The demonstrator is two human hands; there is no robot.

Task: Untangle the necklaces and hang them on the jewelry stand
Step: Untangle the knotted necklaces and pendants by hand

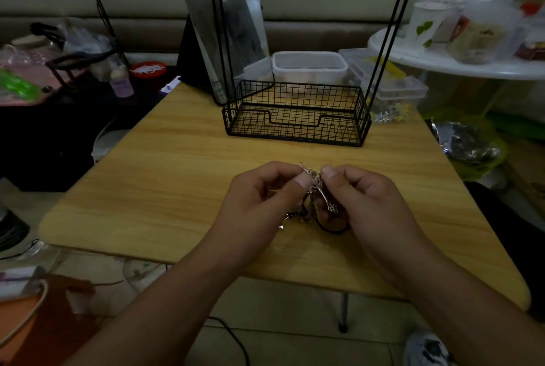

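A tangle of silver chain and dark cord necklaces [316, 188] hangs between my two hands above the wooden table [165, 176]. My left hand [259, 203] pinches the silver chain between thumb and forefinger. My right hand [365, 203] pinches the same bunch from the other side, and a dark cord loops down under it to the table. The black wire jewelry stand [296, 117] sits at the far side of the table; its basket base is empty, its thin uprights rise out of frame, and hook tips show along the top edge.
A mirror [221, 26] leans behind the stand, beside clear plastic boxes [309, 66]. A white round table [442, 61] with containers is at the right. Clutter and a dark surface lie to the left. Cables run over the floor below.
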